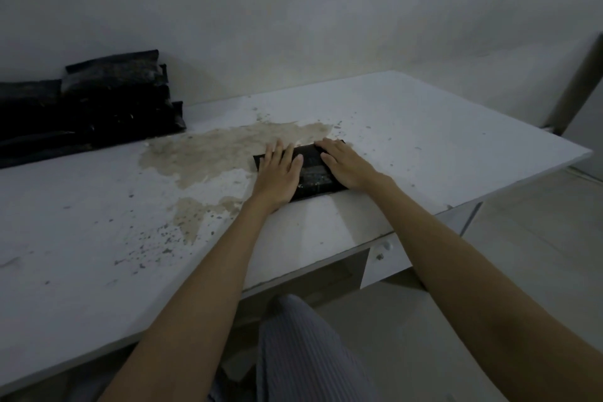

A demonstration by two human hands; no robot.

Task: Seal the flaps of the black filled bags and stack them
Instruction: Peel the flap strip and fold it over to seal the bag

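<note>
Striped grey trousers (pixel 293 356) fill the bottom centre of the frame, and two bare forearms reach up from there over the white table (pixel 424 127). Left hand (pixel 277 173) lies flat on the left end of a black bag (pixel 313 170), fingers straight and spread, pressing down, gripping nothing. Right hand (pixel 346 166) covers the bag's right end, palm down, fingers fairly straight and laid along the far edge; whether the tips curl over that edge I cannot tell. Bag sits just right of centre, flat on the table, close to its near edge. Left of it the paint is worn away in a big brownish patch (pixel 222 153). Upper left, against the wall, a stack of black bags (pixel 107 104) sits well apart from the hands. Lower right, under the table, a small drawer knob (pixel 380 256)
</note>
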